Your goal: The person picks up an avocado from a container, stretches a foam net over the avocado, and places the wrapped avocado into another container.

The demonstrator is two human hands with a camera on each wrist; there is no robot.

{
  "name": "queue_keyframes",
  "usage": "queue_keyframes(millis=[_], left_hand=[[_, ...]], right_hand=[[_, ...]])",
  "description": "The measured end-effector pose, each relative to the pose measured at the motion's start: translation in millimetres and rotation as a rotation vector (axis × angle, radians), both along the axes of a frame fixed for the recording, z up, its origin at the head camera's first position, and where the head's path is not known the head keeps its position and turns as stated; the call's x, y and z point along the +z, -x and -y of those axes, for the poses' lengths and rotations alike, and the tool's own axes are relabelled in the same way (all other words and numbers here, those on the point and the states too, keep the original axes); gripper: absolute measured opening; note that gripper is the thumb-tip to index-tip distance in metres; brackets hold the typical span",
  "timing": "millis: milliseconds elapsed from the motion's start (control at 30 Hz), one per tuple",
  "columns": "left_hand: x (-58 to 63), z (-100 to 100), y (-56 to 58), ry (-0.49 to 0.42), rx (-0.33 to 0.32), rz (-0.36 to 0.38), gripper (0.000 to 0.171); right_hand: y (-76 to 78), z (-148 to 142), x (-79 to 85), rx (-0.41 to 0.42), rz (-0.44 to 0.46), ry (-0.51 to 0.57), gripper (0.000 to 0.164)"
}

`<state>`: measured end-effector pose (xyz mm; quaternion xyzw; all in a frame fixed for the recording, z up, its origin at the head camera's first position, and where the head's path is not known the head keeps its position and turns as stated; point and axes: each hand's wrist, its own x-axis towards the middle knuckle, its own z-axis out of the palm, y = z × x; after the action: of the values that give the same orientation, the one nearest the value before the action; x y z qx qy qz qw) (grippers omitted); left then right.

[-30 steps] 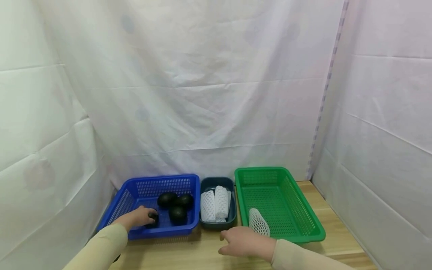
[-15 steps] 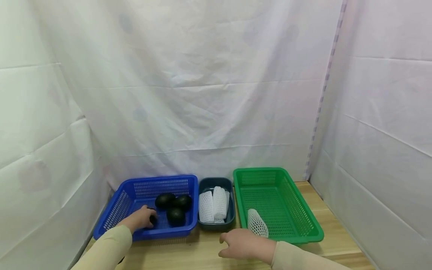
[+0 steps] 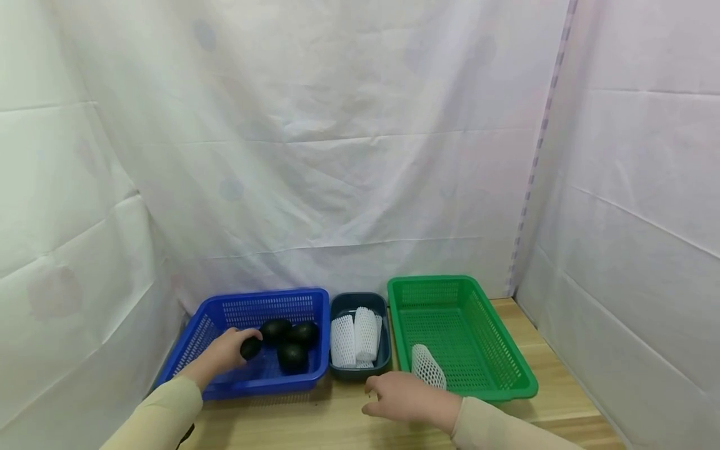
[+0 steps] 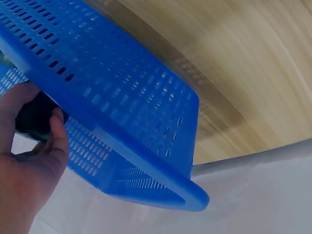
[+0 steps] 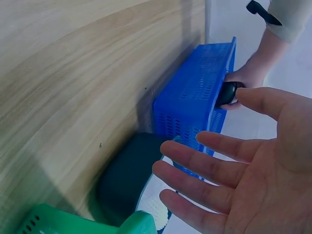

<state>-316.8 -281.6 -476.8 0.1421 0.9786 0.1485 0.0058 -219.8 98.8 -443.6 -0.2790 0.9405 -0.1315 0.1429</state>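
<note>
Fruit (image 3: 250,347) is in the left hand (image 3: 227,350), fingers clamped round it, at the blue basket (image 3: 270,384), lower left of the head view. The right hand (image 3: 402,397), lower centre, has fingers apart, holding nothing. This looks like the pick-up; next calls for a steady grip clear of the basket.

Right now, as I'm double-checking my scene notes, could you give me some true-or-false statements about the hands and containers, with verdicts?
1. The left hand holds a dark fruit. True.
2. The right hand grips a white mesh sleeve. False: the right hand holds nothing, its fingers spread.
3. Three other fruits lie in the blue basket. True.
4. The tub holds only fruit. False: white mesh sleeves lie in the tub.
5. The tub stands between the blue basket and the green basket. True.
</note>
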Motion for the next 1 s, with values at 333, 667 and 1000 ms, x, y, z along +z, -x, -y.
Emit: queue_keyframes(millis=[333, 667, 1000], left_hand=[[18.4, -16, -16.4, -0.284, 0.033, -0.001, 0.054], [30.1, -61, -43.1, -0.523, 0.019, -0.008, 0.056], [42.0, -108, -68.0, -0.625, -0.228, 0.048, 0.057]], right_hand=[[7.8, 3, -5.1, -0.042, -0.061, 0.336, 0.024], [7.7, 13, -9.2, -0.042, -0.094, 0.604, 0.009], [6.1, 25, -8.2, 0.043, -0.151, 0.708, 0.027]])
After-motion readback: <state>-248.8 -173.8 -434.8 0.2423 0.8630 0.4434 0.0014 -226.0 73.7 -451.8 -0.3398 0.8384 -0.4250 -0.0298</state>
